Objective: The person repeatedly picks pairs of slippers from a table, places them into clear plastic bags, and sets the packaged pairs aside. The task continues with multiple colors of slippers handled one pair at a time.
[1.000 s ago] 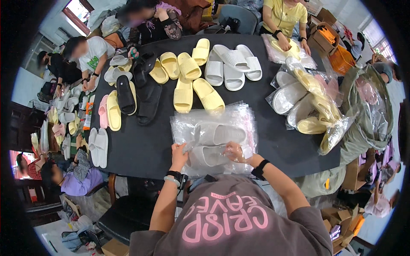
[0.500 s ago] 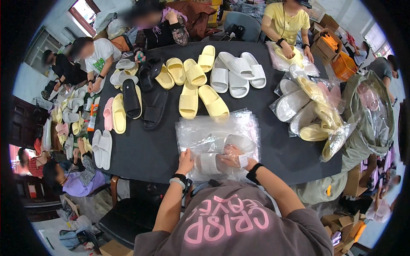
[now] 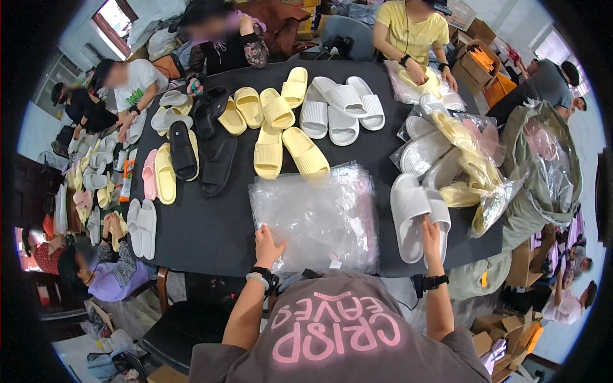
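A stack of clear plastic bags (image 3: 313, 220) lies flat on the black table in front of me. My left hand (image 3: 269, 247) rests at its near left corner, thumb spread away from the fingers. To the right of the stack is a pair of white slippers (image 3: 408, 207), side by side with their toes pointing away from me. My right hand (image 3: 432, 239) grips this pair, its fingers at the foot opening of the right-hand slipper. That slipper partly hides behind the other, and some fingertips are hidden.
Yellow slippers (image 3: 267, 153), light grey slippers (image 3: 343, 124) and black slippers (image 3: 218, 167) lie across the far table. Bagged slippers (image 3: 469, 153) are heaped at right beside a large green sack (image 3: 543, 185). Across the table, a person in yellow (image 3: 408, 38) handles a yellow slipper.
My right hand and the white slippers have moved right, off the bag stack onto the table's right side. My left hand remains at the stack's left edge, its thumb now spread.
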The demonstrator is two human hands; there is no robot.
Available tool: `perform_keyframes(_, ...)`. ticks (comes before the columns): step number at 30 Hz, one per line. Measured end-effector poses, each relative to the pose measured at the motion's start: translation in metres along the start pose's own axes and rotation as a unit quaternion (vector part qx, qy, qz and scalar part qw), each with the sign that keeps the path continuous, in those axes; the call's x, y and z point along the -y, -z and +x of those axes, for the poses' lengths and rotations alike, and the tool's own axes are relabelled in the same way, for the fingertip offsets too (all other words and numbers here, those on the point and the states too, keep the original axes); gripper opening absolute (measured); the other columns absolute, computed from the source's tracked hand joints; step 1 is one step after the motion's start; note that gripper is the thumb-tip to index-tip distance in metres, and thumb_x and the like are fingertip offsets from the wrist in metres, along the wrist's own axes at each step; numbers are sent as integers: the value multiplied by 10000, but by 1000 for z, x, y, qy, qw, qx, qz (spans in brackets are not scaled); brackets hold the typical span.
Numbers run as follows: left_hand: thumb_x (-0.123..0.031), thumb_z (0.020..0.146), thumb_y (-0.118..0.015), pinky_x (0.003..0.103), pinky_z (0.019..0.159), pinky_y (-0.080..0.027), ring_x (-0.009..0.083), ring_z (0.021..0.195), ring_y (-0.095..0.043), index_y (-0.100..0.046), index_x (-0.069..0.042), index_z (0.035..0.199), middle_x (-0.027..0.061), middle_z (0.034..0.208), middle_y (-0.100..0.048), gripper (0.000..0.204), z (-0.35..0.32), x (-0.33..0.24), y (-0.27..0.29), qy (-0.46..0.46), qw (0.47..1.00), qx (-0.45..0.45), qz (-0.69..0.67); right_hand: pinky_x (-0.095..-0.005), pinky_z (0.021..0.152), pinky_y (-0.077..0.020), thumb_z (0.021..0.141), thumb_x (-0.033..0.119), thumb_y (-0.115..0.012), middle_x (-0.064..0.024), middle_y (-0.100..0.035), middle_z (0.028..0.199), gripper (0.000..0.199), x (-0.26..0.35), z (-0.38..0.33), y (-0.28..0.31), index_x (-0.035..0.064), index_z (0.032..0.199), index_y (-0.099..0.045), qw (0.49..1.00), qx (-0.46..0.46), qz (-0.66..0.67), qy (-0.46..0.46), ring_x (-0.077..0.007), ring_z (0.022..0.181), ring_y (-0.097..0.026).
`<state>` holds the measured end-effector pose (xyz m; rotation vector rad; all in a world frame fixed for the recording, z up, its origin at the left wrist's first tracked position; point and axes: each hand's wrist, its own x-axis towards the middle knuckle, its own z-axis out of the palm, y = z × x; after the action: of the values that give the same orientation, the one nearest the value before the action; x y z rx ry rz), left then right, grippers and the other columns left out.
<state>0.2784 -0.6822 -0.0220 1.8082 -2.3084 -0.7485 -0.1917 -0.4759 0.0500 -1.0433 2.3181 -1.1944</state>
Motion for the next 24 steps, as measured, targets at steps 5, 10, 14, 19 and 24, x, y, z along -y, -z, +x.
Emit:
perform_keyframes(5,-373,726,-726,412,944,-408,387,1164,-432,-214,55,1408,244,1278,-374,954,-8,-19,9,6,999,-27,18,-310,889,-375,960,241,-488,-114,-528,1030,372,120,-6,-19,10,1243,-557,986,107,130,5,-205,969,-491)
perform_keyframes(10,-405,744,-704,417,937,-413,393,1158,-444,-254,-6,1419,258,1258,-406,904,-9,-25,10,3,999,14,45,-360,857,-369,942,240,-498,-127,-487,978,348,190,-16,-106,42,1217,-576,948,260,119,141,-263,919,-465)
perform_keyframes(14,-343,741,-720,420,929,-417,396,1135,-459,-282,-50,1417,248,1246,-397,857,-8,-19,4,34,999,13,24,-443,901,-364,933,272,-480,-194,-516,1019,443,156,-21,-178,46,1314,-478,896,403,-24,183,-364,991,-461)
perform_keyframes(19,-220,728,-740,418,902,-431,384,1082,-485,-312,-75,1407,230,1218,-392,816,-5,-9,5,44,998,-8,-38,-434,941,-377,896,329,-543,-199,-521,1173,543,117,-27,-198,60,1351,-418,870,452,-132,149,-364,1100,-472)
perform_keyframes(24,-135,767,-679,404,854,-455,364,1027,-518,-489,-48,1255,204,1190,-435,531,-3,-44,34,-108,986,-123,-39,-367,845,-459,869,234,-589,-181,-585,1097,327,101,-24,-142,74,1153,-612,897,382,18,220,-308,987,-567)
